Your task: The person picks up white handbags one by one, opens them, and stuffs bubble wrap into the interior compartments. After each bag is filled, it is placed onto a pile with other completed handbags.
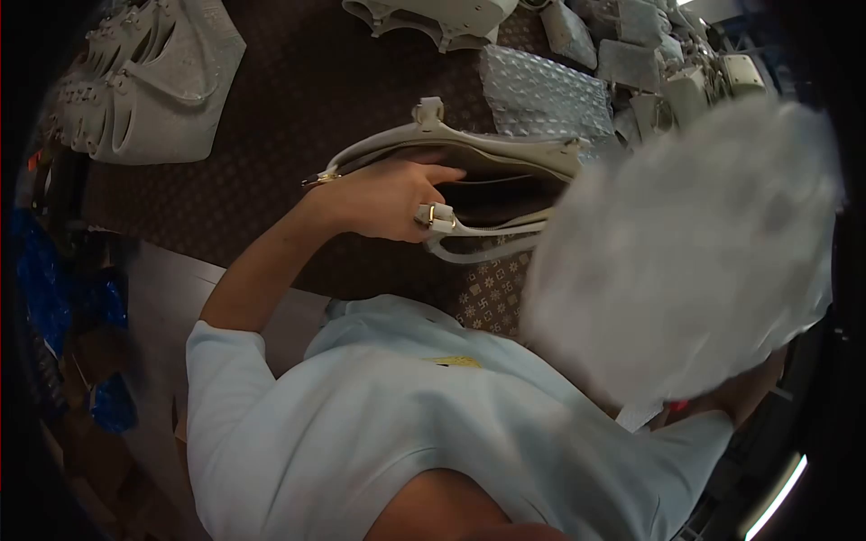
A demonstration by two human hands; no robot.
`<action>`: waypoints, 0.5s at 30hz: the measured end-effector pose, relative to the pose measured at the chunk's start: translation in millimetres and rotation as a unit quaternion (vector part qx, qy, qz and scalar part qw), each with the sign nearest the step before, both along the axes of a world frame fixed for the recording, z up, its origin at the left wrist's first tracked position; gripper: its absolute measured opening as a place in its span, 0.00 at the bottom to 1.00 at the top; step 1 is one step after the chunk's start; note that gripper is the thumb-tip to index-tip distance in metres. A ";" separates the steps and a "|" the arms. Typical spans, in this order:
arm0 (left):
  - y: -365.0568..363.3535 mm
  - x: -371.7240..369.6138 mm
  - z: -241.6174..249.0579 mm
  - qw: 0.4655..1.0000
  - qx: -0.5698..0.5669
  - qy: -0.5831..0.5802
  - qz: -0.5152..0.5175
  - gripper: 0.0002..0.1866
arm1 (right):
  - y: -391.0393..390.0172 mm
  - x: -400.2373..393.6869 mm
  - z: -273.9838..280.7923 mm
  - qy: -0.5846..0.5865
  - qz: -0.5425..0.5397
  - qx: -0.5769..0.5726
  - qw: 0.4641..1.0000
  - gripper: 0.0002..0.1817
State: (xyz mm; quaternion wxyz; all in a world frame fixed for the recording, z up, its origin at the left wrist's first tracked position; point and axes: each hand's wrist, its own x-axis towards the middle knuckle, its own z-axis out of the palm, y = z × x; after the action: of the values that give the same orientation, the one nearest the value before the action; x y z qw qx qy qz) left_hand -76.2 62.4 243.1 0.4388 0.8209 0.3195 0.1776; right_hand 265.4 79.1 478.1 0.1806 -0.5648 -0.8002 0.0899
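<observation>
A cream handbag [514,149] lies on its side of the table with its top gaping and its dark inside showing. My left hand [397,198] is at the bag's left end, closed on the near rim beside a tab with a gold buckle [435,215]. One of its fingers stretches into the opening. On the right, a puffy, whitish see-through plastic wrapping [686,261] is raised close to the camera, smeared by motion. It hangs in the air at the end of my right arm [758,388] and hides my right hand. It also covers the bag's right end.
Several cream handbags [171,108] stand in a row at the back left. Another pale bag [442,18] is at the far edge. A bubble-wrap sheet [546,90] and several wrapped pieces [631,63] pile up at the back right. Blue plastic [45,279] lies at the left.
</observation>
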 end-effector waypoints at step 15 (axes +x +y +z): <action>-12.2 -6.1 -21.2 0.996 -0.011 0.072 -0.047 0.08 | 28.1 -106.2 -181.1 -0.017 0.119 -0.576 0.809 0.15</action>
State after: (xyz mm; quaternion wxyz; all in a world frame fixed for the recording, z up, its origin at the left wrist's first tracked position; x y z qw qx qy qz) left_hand -82.2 50.3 221.9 0.4313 0.8408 0.3135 0.0935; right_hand 159.2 107.2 297.0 -0.2035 -0.4675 -0.6655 0.5451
